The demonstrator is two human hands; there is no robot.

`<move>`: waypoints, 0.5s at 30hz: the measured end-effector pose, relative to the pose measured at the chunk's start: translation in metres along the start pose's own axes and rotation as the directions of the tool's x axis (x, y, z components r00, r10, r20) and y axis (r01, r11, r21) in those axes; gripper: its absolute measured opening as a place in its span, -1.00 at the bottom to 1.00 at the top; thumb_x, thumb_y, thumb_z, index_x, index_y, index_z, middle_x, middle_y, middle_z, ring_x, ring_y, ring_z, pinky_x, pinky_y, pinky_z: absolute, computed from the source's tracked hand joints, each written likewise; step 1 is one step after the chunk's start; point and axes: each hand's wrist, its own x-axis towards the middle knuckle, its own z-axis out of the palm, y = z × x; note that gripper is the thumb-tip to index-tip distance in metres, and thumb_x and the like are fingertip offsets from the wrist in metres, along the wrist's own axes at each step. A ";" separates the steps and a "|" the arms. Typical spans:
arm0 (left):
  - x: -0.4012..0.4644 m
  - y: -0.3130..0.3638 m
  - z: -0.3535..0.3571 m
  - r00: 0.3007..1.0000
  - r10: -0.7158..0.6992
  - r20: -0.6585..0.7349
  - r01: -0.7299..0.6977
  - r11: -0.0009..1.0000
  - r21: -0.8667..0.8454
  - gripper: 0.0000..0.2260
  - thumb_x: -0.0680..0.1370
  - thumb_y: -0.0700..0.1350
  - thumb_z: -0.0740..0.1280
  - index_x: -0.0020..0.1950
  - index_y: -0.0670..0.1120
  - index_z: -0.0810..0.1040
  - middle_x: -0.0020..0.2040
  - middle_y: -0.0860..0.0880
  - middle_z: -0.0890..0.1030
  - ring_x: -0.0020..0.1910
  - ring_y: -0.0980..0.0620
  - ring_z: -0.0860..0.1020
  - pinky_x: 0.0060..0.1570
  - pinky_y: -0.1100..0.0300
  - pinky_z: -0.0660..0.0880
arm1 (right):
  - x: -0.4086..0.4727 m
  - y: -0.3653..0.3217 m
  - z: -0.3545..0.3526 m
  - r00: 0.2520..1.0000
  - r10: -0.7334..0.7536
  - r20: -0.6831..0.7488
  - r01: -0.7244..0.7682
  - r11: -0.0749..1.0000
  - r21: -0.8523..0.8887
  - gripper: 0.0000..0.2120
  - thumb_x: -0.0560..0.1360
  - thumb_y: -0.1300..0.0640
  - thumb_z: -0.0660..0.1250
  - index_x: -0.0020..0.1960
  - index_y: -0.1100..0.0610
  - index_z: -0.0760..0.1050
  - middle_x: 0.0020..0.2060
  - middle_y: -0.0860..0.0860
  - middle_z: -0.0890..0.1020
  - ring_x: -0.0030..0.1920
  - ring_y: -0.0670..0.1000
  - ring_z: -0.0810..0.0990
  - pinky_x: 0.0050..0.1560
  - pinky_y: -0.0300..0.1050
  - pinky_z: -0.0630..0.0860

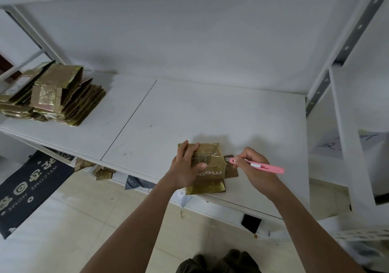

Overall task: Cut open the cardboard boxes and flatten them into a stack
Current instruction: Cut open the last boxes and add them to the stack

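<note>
A small taped cardboard box with a barcode label sits near the front edge of the white shelf. My left hand lies on its top, fingers spread over the far-left corner and thumb across the label. My right hand grips a pink utility knife, its blade tip at the box's right side where a flap sticks out. A stack of flattened boxes lies at the shelf's far left.
A grey wall stands behind the shelf, and metal rack uprights rise at the right. Below, a dark welcome mat lies on the tiled floor, with cardboard scraps under the shelf edge.
</note>
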 end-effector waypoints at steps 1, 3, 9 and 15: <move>0.000 0.001 0.000 1.000 -0.010 -0.014 0.010 1.000 0.005 -0.38 0.60 0.14 0.27 0.58 0.14 0.06 0.58 0.10 -0.10 0.54 -0.18 0.06 0.51 -0.15 0.10 | -0.001 0.000 -0.001 1.000 -0.004 -0.013 0.004 1.000 0.006 -0.84 0.59 0.24 0.30 -0.16 0.24 0.48 -0.26 -0.03 0.67 -0.26 -0.24 0.57 -0.28 -0.45 0.38; 0.000 0.005 0.000 0.997 -0.015 -0.072 0.021 0.996 0.091 -0.38 0.58 0.20 0.26 0.57 0.15 0.09 0.57 0.06 -0.01 0.54 -0.14 0.05 0.52 -0.16 0.02 | -0.001 -0.001 0.000 0.998 -0.006 -0.069 0.009 0.999 0.040 -0.83 0.59 0.23 0.29 -0.17 0.24 0.49 -0.25 -0.01 0.68 -0.20 -0.21 0.60 -0.25 -0.45 0.40; 0.001 0.027 -0.014 0.947 -0.192 -0.259 0.231 0.964 0.129 -0.29 0.39 0.39 0.36 0.36 0.00 0.27 0.22 -0.07 0.31 0.28 -0.17 0.43 0.26 -0.11 0.45 | -0.001 -0.001 0.018 0.947 0.067 -0.315 -0.006 0.982 0.189 -0.88 0.59 0.23 0.29 -0.11 0.24 0.45 -0.21 0.02 0.68 -0.15 -0.05 0.67 -0.15 -0.28 0.52; -0.001 0.021 -0.021 0.932 -0.288 -0.219 0.316 0.943 0.102 -0.24 0.46 0.40 0.26 0.54 0.24 -0.01 0.34 -0.18 0.32 0.18 -0.23 0.52 -0.03 0.01 0.40 | -0.011 -0.002 0.043 0.941 0.166 -0.295 -0.064 0.943 0.327 -0.90 0.60 0.21 0.29 -0.07 0.20 0.40 -0.08 0.08 0.66 -0.18 0.08 0.68 -0.21 0.04 0.67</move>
